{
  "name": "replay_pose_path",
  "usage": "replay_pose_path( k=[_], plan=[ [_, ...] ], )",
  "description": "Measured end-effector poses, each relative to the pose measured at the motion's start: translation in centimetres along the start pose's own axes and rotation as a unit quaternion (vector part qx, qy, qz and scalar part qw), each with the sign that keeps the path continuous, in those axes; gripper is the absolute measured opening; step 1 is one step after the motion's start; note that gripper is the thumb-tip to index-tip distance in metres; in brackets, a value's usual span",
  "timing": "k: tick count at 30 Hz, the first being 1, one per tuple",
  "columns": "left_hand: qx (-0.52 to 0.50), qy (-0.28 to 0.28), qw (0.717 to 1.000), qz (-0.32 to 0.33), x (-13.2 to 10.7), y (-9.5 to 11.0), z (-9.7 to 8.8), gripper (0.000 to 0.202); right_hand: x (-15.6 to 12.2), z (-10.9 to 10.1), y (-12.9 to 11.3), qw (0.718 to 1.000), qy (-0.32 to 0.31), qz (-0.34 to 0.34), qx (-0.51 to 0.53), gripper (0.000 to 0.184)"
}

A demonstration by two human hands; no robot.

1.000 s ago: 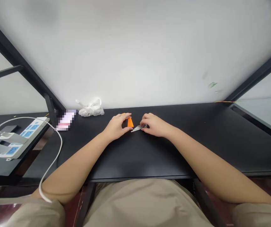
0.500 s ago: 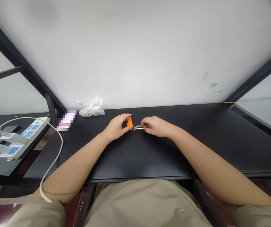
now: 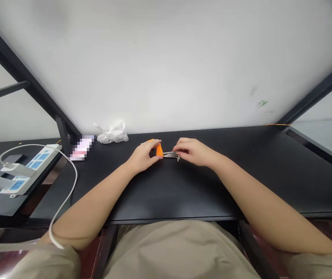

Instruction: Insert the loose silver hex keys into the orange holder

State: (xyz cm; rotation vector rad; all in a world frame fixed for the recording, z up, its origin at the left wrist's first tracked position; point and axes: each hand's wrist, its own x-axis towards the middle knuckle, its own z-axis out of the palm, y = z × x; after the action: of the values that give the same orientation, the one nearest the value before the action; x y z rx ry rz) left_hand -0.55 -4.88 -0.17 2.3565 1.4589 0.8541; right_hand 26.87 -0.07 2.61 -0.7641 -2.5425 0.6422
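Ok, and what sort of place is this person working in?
Probably an office or workshop bench: a black desk, a power strip with blue sockets, and hex keys.

Two hands (image 3: 144, 157) (image 3: 195, 152) — one orange holder (image 3: 159, 150) — one hex-key bundle (image 3: 170, 155).

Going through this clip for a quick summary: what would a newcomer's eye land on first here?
The bright orange piece stands out first, held by the left hand near the middle of the black desk. Beside it, the right hand holds a bundle of metal hex keys. Farther left, a white plastic bag lies at the desk's far edge, and a white power strip with blue sockets sits beyond the desk's left end.
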Motion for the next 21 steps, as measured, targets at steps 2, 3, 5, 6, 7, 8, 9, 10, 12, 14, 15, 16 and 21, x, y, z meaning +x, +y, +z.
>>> replay_pose_path(
  k=[2, 3, 5, 6, 7, 8, 9, 10, 12, 14, 15, 16, 21],
  plan=[
    [-0.003, 0.001, 1.000, -0.001, 0.00, 0.01, -0.04, 0.065, -0.05, -0.10, 0.04, 1.000, 0.001, 0.000, 0.001, 0.024],
    [-0.004, 0.002, 1.000, -0.001, 0.00, 0.01, -0.05, 0.065, -0.06, -0.12, 0.07, 1.000, -0.001, 0.000, 0.002, 0.024],
    [-0.007, 0.002, 1.000, -0.001, -0.01, 0.02, -0.04, 0.065, -0.06, -0.14, 0.12, 1.000, -0.005, -0.002, 0.004, 0.024],
    [-0.009, 0.002, 1.000, -0.001, -0.02, 0.02, -0.03, 0.066, -0.06, -0.14, 0.15, 1.000, -0.006, -0.003, 0.005, 0.024],
    [-0.012, 0.003, 1.000, -0.002, -0.03, 0.01, -0.01, 0.066, -0.05, -0.15, 0.18, 1.000, -0.006, -0.004, 0.006, 0.024],
    [-0.014, 0.004, 1.000, -0.003, -0.04, 0.00, 0.00, 0.066, -0.04, -0.15, 0.21, 1.000, -0.006, -0.004, 0.007, 0.024],
    [-0.015, 0.005, 1.000, -0.004, -0.05, -0.01, 0.02, 0.066, -0.03, -0.16, 0.23, 1.000, -0.007, -0.003, 0.007, 0.024],
    [-0.016, 0.007, 1.000, -0.006, -0.05, -0.01, 0.02, 0.066, -0.02, -0.17, 0.24, 1.000, -0.008, -0.001, 0.007, 0.024],
    [-0.014, 0.008, 1.000, -0.007, -0.06, -0.02, 0.02, 0.067, 0.00, -0.20, 0.23, 1.000, -0.010, 0.002, 0.007, 0.024],
    [-0.013, 0.005, 1.000, -0.007, -0.06, 0.01, -0.01, 0.067, 0.00, -0.23, 0.20, 1.000, -0.012, 0.005, 0.006, 0.024],
    [-0.012, 0.004, 1.000, -0.007, -0.06, 0.02, -0.02, 0.068, -0.01, -0.25, 0.19, 1.000, -0.013, 0.007, 0.005, 0.024],
    [-0.012, 0.003, 1.000, -0.007, -0.07, 0.05, -0.03, 0.068, -0.02, -0.27, 0.18, 1.000, -0.014, 0.010, 0.004, 0.024],
    [-0.014, 0.005, 1.000, -0.011, -0.10, 0.07, -0.02, 0.067, -0.11, -0.30, 0.27, 1.000, -0.015, 0.010, -0.011, 0.025]
  ],
)
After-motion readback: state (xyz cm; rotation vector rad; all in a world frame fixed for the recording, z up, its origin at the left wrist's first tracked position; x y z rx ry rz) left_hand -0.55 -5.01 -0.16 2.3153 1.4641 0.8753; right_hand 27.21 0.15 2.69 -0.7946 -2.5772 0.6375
